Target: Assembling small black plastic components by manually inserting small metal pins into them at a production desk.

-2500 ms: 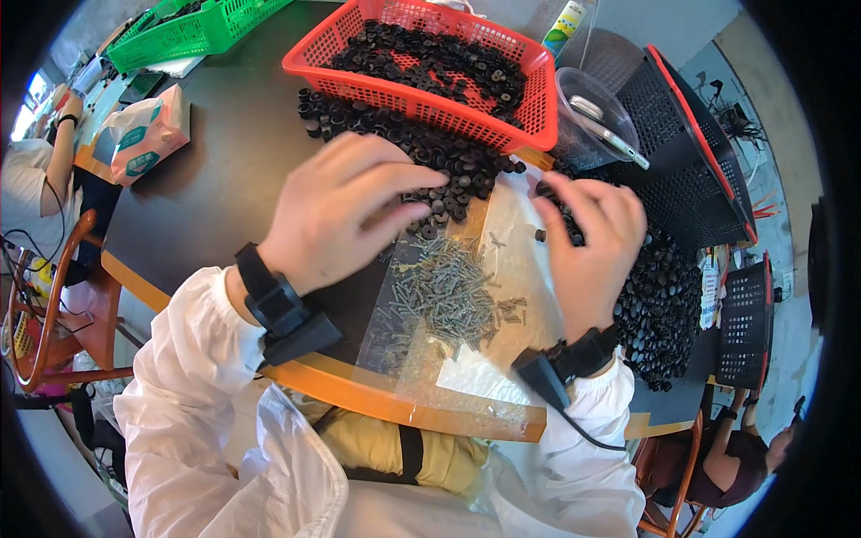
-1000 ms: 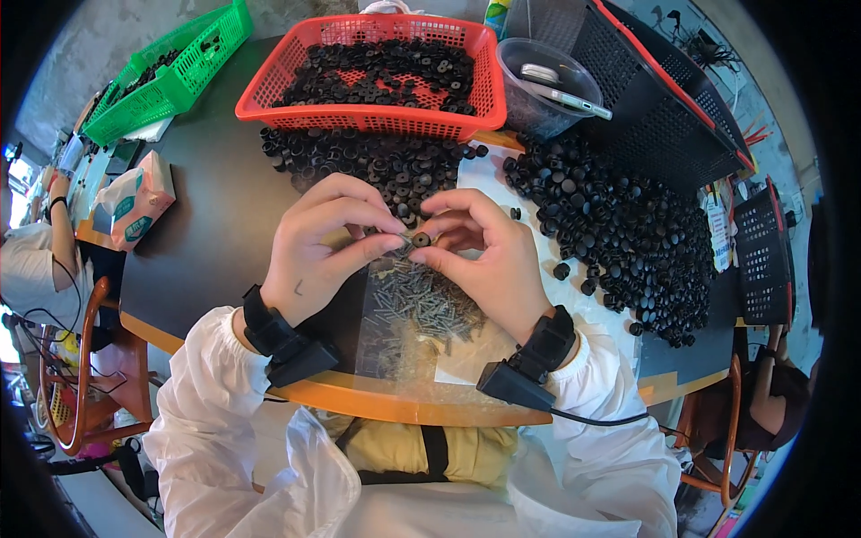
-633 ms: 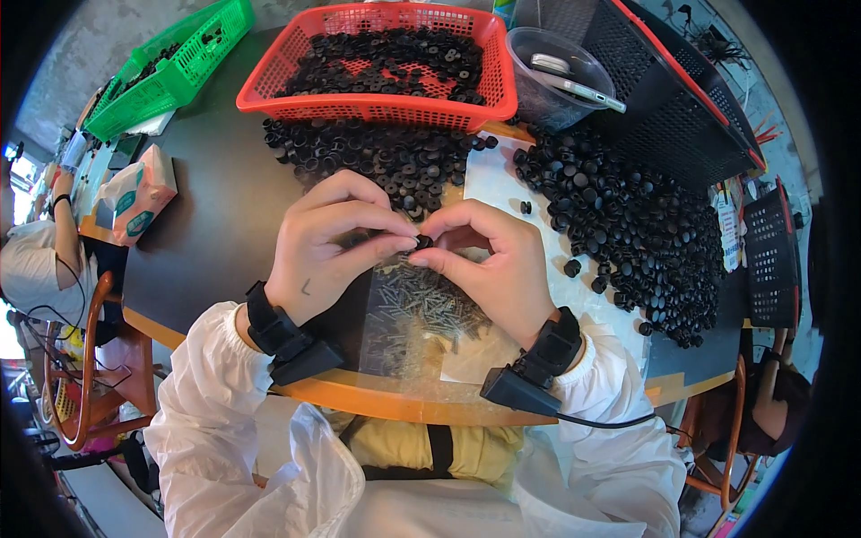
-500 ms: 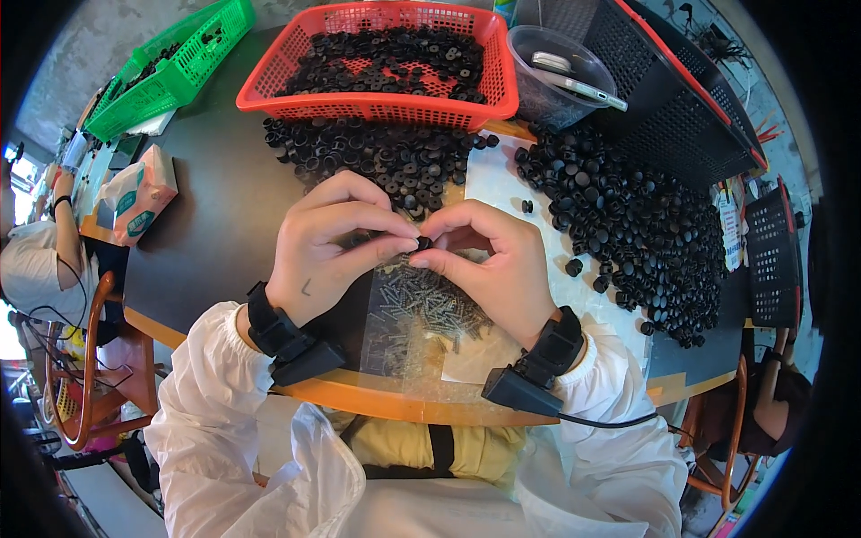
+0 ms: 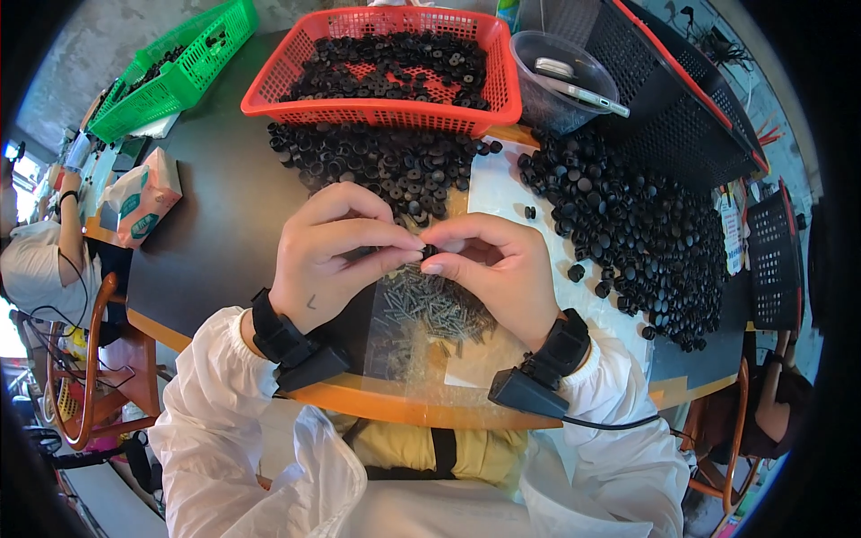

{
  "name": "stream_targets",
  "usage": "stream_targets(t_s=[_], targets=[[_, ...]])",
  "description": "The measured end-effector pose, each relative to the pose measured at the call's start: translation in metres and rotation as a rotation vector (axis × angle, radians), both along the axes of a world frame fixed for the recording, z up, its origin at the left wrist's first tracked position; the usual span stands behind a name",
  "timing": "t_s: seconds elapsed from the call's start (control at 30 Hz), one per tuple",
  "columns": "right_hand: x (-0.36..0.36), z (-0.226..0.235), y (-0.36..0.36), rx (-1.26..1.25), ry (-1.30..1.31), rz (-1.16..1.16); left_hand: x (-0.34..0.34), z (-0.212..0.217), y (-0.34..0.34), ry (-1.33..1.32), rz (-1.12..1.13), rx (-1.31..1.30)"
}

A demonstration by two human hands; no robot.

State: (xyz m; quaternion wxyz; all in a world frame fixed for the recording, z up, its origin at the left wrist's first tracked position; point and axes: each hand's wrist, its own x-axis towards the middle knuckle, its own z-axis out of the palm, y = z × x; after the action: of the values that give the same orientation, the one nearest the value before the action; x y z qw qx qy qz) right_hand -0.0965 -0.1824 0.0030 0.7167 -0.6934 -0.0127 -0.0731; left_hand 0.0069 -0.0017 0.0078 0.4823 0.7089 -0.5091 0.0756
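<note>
Over the middle of the table, a small black round cap [image 5: 430, 252] sits between my two hands. My left hand [image 5: 332, 244] pinches at its left edge, thumb against forefinger; whether a smaller piece is also in that pinch is hidden. On the other side, my right hand [image 5: 505, 269] grips the cap between thumb and forefinger. Below the fingers lies a heap of small grey metal pieces [image 5: 437, 309], thin like screws, on clear plastic. Just beyond the hands spreads a pile of black ring-like parts [image 5: 359, 161]. A larger pile of black round caps [image 5: 628, 224] lies to the right.
A red basket [image 5: 381, 115] of black parts stands at the back, beside a clear tub [image 5: 574, 76] holding a phone-like device. Black crates [image 5: 682, 117] rise at back right. A tissue pack [image 5: 148, 197] and green basket [image 5: 193, 76] are left. People sit at both sides.
The view has shifted slightly, so the scene sits a little lower and further right. My hands stay together at the black cap, with a slight change in finger position.
</note>
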Motion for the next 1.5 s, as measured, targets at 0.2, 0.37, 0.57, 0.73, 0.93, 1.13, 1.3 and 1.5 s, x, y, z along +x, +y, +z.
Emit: stream_targets(t_s=[0.2,0.37,0.57,0.73,0.93,1.13,1.3,1.5], targets=[[0.000,0.001,-0.002,0.208,0.057,0.099,0.004,-0.001,0.005,-0.076,-0.029,-0.040],[0.005,-0.006,-0.003,0.312,0.048,-0.015,0.024,0.017,0.003,-0.318,0.364,0.189],[0.009,-0.007,-0.008,0.288,0.022,-0.104,0.064,-0.001,0.021,-0.433,0.416,0.326],[0.009,-0.007,-0.006,0.280,-0.012,-0.089,0.058,-0.002,0.015,-0.391,0.389,0.375],[0.008,-0.007,-0.008,0.250,0.006,-0.089,0.052,0.000,0.003,-0.375,0.407,0.316],[0.009,-0.007,-0.006,0.237,0.013,-0.075,0.055,-0.004,0.010,-0.389,0.404,0.369],[0.008,-0.008,-0.006,0.225,0.001,-0.077,0.058,-0.006,0.010,-0.369,0.374,0.345],[0.008,-0.008,-0.006,0.211,0.001,-0.064,0.061,-0.005,0.010,-0.340,0.330,0.315]])
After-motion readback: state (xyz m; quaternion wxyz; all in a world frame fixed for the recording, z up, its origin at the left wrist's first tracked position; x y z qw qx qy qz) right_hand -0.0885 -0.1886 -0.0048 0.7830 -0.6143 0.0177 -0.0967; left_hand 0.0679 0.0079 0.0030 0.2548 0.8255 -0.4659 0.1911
